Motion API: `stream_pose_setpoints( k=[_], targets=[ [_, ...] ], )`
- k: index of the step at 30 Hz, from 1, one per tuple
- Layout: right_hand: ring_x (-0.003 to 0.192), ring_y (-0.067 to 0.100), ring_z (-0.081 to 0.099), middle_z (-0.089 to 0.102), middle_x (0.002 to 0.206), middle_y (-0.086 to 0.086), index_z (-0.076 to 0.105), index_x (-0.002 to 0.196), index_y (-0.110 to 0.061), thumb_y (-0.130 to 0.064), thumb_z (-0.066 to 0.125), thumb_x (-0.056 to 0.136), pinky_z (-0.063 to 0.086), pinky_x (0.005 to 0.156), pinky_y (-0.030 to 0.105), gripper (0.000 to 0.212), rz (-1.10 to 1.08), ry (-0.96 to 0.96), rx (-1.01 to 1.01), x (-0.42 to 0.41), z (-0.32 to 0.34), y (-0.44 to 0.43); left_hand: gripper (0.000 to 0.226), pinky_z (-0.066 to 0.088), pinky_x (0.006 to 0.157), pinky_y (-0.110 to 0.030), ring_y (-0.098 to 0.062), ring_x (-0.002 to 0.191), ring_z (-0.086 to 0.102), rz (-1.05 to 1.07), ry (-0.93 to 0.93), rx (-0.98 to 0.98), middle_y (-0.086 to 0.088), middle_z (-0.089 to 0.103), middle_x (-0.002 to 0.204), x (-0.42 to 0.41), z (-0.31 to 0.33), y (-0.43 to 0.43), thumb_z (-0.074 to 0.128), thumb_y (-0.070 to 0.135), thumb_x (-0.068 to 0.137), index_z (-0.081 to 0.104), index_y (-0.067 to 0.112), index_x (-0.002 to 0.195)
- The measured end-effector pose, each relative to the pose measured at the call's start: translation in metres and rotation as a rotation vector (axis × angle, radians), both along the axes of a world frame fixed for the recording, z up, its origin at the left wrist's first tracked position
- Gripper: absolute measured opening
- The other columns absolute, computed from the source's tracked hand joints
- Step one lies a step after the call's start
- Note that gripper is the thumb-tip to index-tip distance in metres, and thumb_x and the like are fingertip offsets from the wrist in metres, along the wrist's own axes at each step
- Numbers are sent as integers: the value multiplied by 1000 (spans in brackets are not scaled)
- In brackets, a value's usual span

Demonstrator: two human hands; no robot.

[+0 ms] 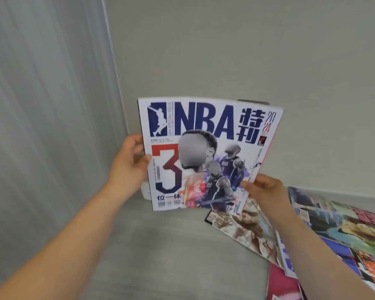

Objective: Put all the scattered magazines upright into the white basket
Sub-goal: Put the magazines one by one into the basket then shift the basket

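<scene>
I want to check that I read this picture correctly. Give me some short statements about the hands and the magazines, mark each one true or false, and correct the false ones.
1. The left hand and the right hand both hold the NBA magazine. True.
2. The NBA magazine lies flat on the grey surface. False: it is held up above the surface, with its cover facing the camera.
3. Other magazines lie scattered on the right. True.
4. The right hand grips the top edge of the NBA magazine. False: it pinches the lower right corner.
</scene>
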State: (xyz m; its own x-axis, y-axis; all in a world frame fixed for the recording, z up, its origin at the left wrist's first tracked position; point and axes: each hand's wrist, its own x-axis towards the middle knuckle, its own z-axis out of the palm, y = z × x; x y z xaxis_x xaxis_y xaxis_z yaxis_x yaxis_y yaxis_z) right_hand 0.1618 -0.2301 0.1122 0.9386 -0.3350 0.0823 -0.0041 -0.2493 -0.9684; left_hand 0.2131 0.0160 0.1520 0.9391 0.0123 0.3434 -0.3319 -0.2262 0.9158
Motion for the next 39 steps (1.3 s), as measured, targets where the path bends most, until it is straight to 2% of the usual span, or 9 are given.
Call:
stream_pose_setpoints(
  k=[2, 8, 13, 22, 26, 27, 28, 32, 39],
  targets=[
    [39, 2, 38, 57, 46, -6, 67, 69, 1, -2, 62, 80, 30, 40, 4, 12, -51, -78, -44, 22, 13, -1, 34, 48, 86, -26, -9, 94, 59, 38, -38, -44, -1, 60, 97, 25, 8, -7, 42, -9, 87, 42, 25, 91],
    [32, -6, 41, 62, 49, -9, 68, 79, -4, 1, 58, 83, 31, 38, 1, 12, -121, -161, -28, 84, 24, 4, 30, 43, 64, -1, -9, 95, 52, 139, -101, -5, 2, 54, 100, 86, 18, -22, 40, -5, 89, 42, 7, 116],
    [35, -8, 48, 58, 37, -26, 65, 83, -13, 2, 57, 82, 39, 40, 3, 17, -87, -71, 44, 119, 2, 13, 32, 41, 83, -25, -11, 99, 49, 164, -59, 51, 1, 52, 103, 114, 10, -15, 41, -4, 89, 42, 4, 120],
    [60, 15, 41, 63, 59, 17, 63, 89, 12, 3, 56, 80, 36, 53, 20, 15, -111, 11, 132, 151, -12, 36, 35, 46, 95, -43, -27, 114, 54, 207, 79, 30, -15, 56, 124, 146, -12, 3, 44, -3, 88, 42, 4, 122],
    [78, 14, 37, 60, 99, 40, 58, 94, 17, 1, 56, 81, 53, 70, 41, 21, -144, 122, 65, 156, -33, 40, 34, 42, 87, -33, -18, 104, 52, 190, 125, 83, -14, 58, 121, 151, -24, 5, 45, -3, 88, 44, 4, 121],
    [69, 24, 51, 59, 102, 39, 58, 93, 16, 0, 55, 81, 53, 75, 46, 20, -162, 159, 46, 156, -38, 40, 33, 40, 85, -30, -16, 101, 51, 179, 141, 103, -14, 59, 120, 152, -31, 3, 45, -3, 88, 45, 4, 120],
    [73, 40, 60, 60, 103, 38, 58, 91, 15, -2, 55, 83, 52, 71, 43, 20, -181, 188, 26, 156, -43, 39, 32, 39, 83, -28, -15, 99, 51, 170, 157, 115, -14, 60, 118, 152, -37, 0, 45, -3, 88, 46, 4, 119],
    [69, 21, 45, 65, 98, 32, 61, 87, 7, -7, 53, 86, 34, 53, 22, 16, -192, 207, -44, 161, -52, 34, 28, 37, 62, -16, -13, 94, 50, 196, 181, 76, -5, 57, 102, 158, -56, -9, 44, -4, 88, 49, 2, 114],
    [92, 23, 55, 56, 120, 12, 38, 126, -10, -10, 54, 87, 41, 76, 30, 43, -212, 138, -2, 183, -46, 42, 48, 37, 101, -34, -26, 126, 44, 197, 277, 51, -14, 45, 137, 180, -69, -12, 48, -3, 87, 35, 8, 132]
  ],
)
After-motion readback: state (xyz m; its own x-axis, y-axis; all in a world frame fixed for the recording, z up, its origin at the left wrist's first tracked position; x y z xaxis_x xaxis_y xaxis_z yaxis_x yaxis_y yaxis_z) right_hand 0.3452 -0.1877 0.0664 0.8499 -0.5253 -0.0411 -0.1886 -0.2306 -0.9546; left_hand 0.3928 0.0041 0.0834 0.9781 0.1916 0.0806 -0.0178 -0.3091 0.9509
